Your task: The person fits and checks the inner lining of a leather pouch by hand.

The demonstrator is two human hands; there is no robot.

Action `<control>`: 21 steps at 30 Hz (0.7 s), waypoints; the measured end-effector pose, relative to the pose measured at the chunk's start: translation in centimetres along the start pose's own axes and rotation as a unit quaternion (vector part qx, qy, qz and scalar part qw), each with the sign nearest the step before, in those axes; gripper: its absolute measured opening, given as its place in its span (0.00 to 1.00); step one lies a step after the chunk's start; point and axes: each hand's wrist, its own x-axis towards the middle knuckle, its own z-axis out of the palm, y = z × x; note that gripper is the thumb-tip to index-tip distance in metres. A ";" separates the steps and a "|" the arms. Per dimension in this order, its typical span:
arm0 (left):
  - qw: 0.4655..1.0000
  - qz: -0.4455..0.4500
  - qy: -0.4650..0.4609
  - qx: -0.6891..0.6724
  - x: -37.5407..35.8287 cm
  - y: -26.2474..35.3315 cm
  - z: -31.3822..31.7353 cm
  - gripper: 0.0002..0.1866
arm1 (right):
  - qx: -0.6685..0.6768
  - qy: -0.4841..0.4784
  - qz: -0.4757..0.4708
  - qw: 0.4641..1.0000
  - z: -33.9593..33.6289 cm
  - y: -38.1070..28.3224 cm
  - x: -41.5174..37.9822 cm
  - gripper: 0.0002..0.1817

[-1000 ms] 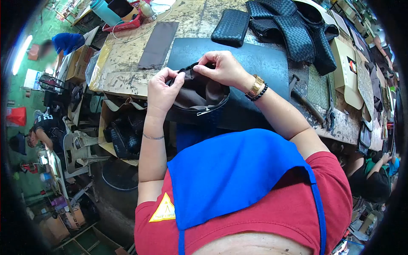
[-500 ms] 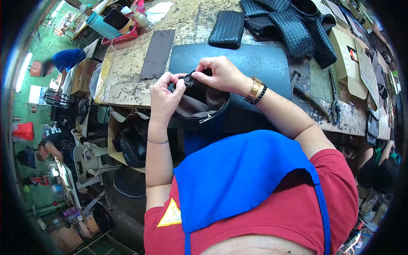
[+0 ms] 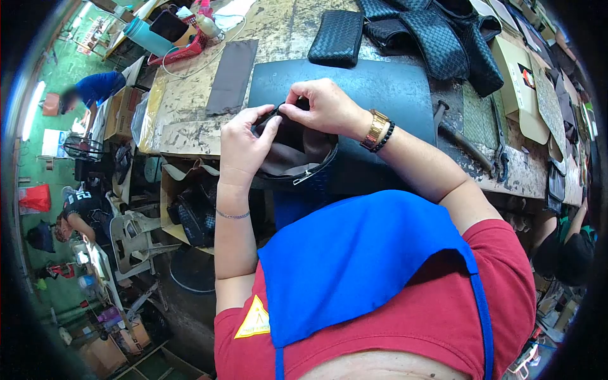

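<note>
A dark zippered pouch [image 3: 297,161] hangs at the table's front edge, its mouth spread and its brown-grey lining showing. My left hand [image 3: 246,136] pinches the far left part of its rim between thumb and fingers. Close beside it, my right hand [image 3: 323,111] pinches the same rim, so the fingertips of both hands nearly meet. A silver zipper pull [image 3: 303,177] lies on the near side of the mouth. Exactly what sits between the fingertips is too small to make out. Beneath my hands is a black board [image 3: 380,95] on the worktable.
Woven black pouches [image 3: 430,44] lie at the back right, one more pouch [image 3: 337,38] nearer. A hammer [image 3: 465,142] and pincers [image 3: 500,152] rest to the right. Left are a dark cloth strip [image 3: 233,76], a red basket [image 3: 190,50] and a carton [image 3: 174,202]. Other people sit farther off.
Both hands have shifted slightly left and up along with the pouch. The left fingers have straightened a little at the rim; both pinches stay.
</note>
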 end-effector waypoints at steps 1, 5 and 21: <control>1.000 0.006 -0.001 0.005 0.0 -0.2 0.0 0.11 | 0.001 0.001 0.000 1.000 0.0 0.0 0.0 0.11; 0.999 -0.035 -0.002 -0.022 -0.1 -0.2 0.1 0.10 | 0.014 -0.008 0.001 1.000 0.1 0.0 0.0 0.11; 0.999 0.037 0.013 0.020 -0.2 -0.9 0.5 0.08 | 0.041 -0.016 0.017 0.999 -0.1 0.3 -0.3 0.13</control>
